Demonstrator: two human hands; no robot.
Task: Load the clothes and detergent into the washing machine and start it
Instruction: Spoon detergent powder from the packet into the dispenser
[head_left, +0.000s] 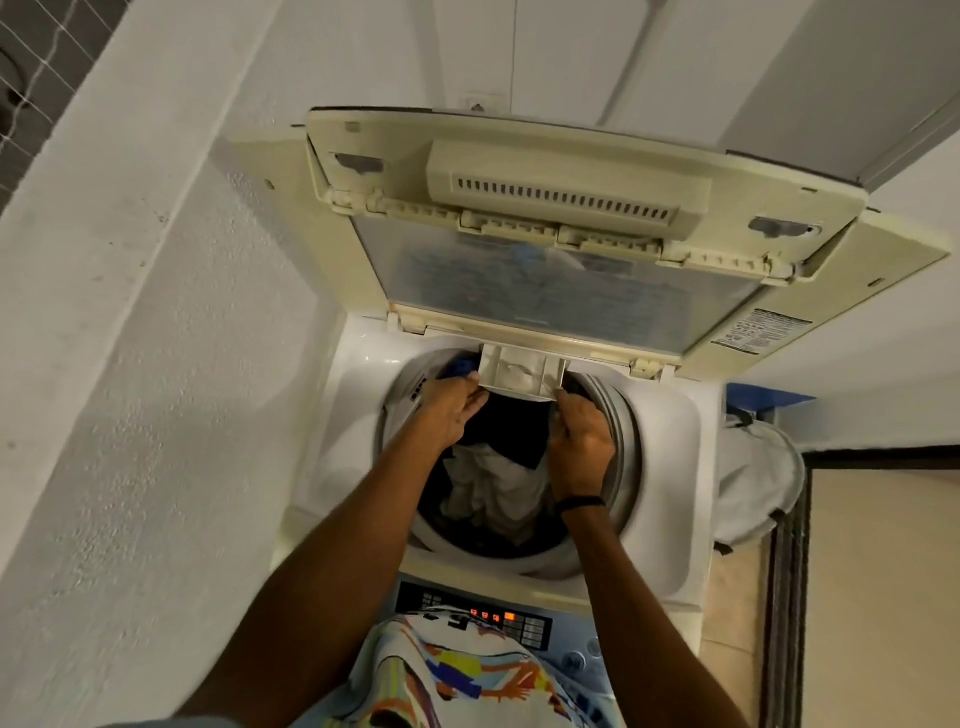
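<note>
Detergent drawer (519, 376): 12 o'clock of both hands.
Left hand (456, 413): straight fingers touch 9 o'clock corner.
Right hand (582, 441): curled, 3 o'clock corner; grip unclear.

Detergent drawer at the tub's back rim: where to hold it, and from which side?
Take the detergent drawer by its two front corners, reaching from the front over the clothes. It juts forward from under the raised lid, so only its front edge and sides are exposed; the left grip and right grip sit at those corners.
</note>
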